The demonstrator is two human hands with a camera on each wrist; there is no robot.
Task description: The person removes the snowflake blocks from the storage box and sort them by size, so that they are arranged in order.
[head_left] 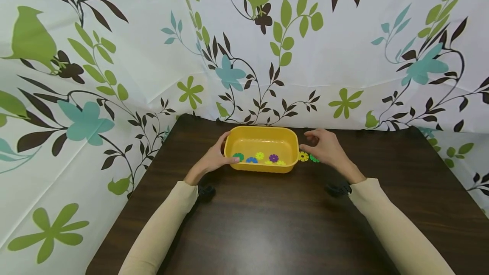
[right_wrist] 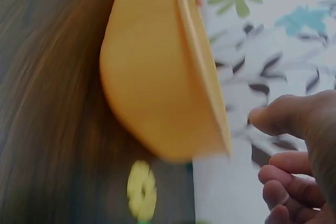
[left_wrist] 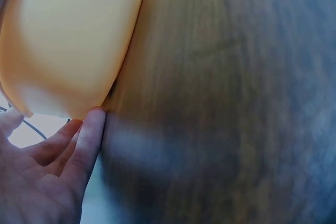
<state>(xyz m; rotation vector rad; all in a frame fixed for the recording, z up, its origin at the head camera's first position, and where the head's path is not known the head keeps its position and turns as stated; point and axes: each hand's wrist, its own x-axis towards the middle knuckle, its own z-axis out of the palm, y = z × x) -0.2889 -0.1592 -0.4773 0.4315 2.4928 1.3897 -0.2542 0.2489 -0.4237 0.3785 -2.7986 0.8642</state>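
Note:
A yellow plastic tub [head_left: 263,167] stands near the table's back edge. My left hand [head_left: 214,156] grips its left end, the thumb over the rim and the fingers along the outside wall. Inside lie several notched plastic discs, among them a green one [head_left: 238,156], a blue one [head_left: 251,160] and a purple one [head_left: 273,158]. My right hand [head_left: 327,147] hovers just off the tub's right end, with loosely bent fingers, thumb apart and nothing between them. Below it on the table are a yellow disc [head_left: 303,156] and a green disc [head_left: 314,158], partly behind the hand.
The dark wooden table [head_left: 252,224] stretches from the tub toward me. A white cloth [head_left: 244,105] printed with leaves, birds and flowers hangs along the back and left side of the table.

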